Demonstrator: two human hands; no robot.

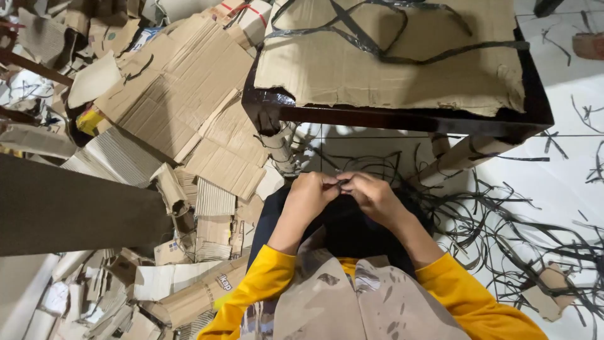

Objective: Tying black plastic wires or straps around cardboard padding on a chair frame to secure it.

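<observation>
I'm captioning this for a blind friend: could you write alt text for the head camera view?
A person's left hand and right hand meet, pinching a thin black strip over the lap. Ahead stands a dark table topped with cardboard; cardboard scraps lie left, tangled black strips right.

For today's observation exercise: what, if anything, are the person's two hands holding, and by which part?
Both the left hand and right hand pinch a thin dark strip between their fingertips; which part of it cannot be told.
</observation>
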